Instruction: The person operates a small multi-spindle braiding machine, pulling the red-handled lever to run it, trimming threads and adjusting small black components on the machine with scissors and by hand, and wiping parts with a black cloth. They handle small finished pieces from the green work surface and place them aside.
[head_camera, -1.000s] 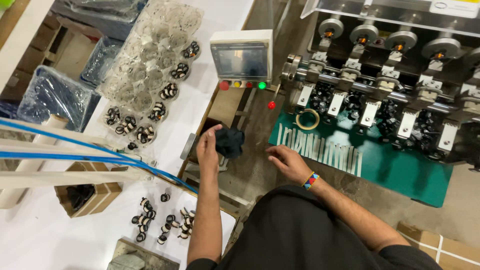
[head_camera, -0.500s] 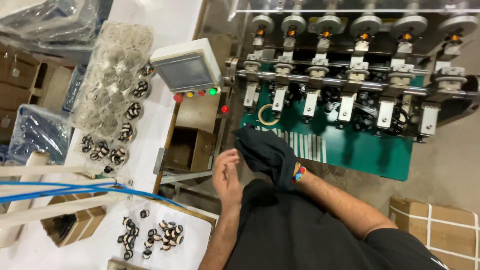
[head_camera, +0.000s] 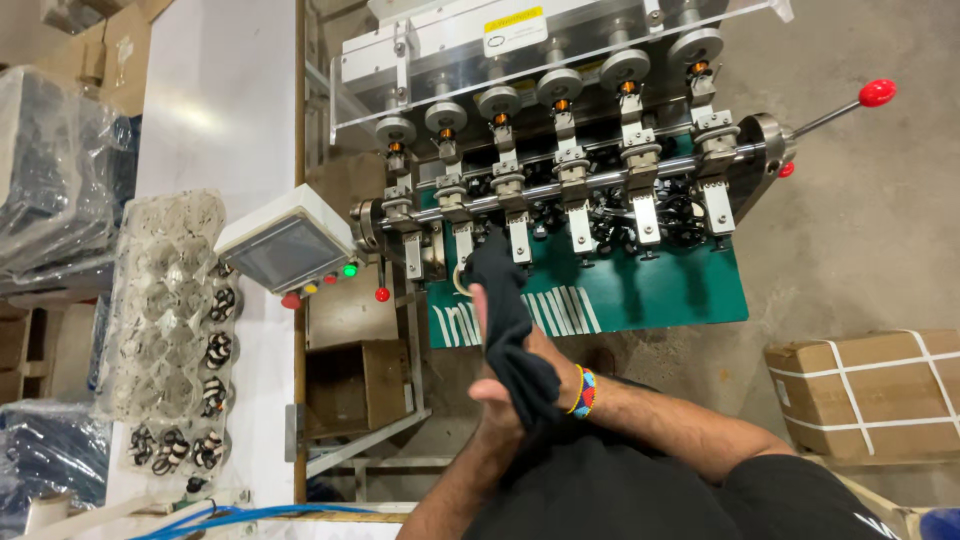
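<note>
A black cloth (head_camera: 510, 325) hangs pressed between my two palms in front of my chest. My left hand (head_camera: 487, 390) lies flat against the cloth's left side, fingers pointing up toward the machine. My right hand (head_camera: 548, 368) is mostly hidden behind the cloth; a beaded bracelet (head_camera: 585, 392) shows on that wrist. The cloth's top end reaches the green plate (head_camera: 660, 295) of a winding machine with a row of several spindle heads (head_camera: 560, 150).
A control box (head_camera: 283, 250) with a screen and coloured buttons sits left of the machine. A clear tray (head_camera: 165, 330) holding several black-and-white coils lies on the white table. A red-knobbed lever (head_camera: 876, 93) sticks out right. A strapped cardboard box (head_camera: 865, 390) stands on the floor.
The view swung right, centring on the machine. My hands rose from the bench with the black cloth and came together, palms closed flat on it.
</note>
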